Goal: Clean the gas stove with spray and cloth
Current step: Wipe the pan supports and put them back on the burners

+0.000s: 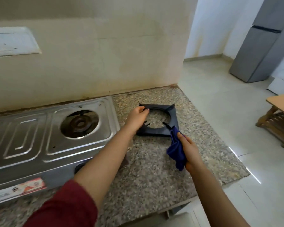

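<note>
The left grip (pixel 138 116) pinches the far-left edge of the square black metal pan support (pixel 159 119) lying on the speckled granite worktop (pixel 154 169). The right grip (pixel 188 149), just nearer, clenches a crumpled dark-blue cloth (pixel 176 149) touching the support's near corner.

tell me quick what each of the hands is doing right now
Left hand: closed on the black pan support lying on the counter.
Right hand: closed on the blue cloth.

The gas stove (pixel 39 136) sits on the counter (pixel 154 169) against the wall (pixel 105 54), its bare burner (pixel 79 124) at its right end. The pan support (pixel 157 120) lies on the counter right of the stove. A fridge (pixel 261 43) stands on the floor (pixel 220 104) beyond the counter's right edge, a wooden table (pixel 280 115) nearer.
</note>
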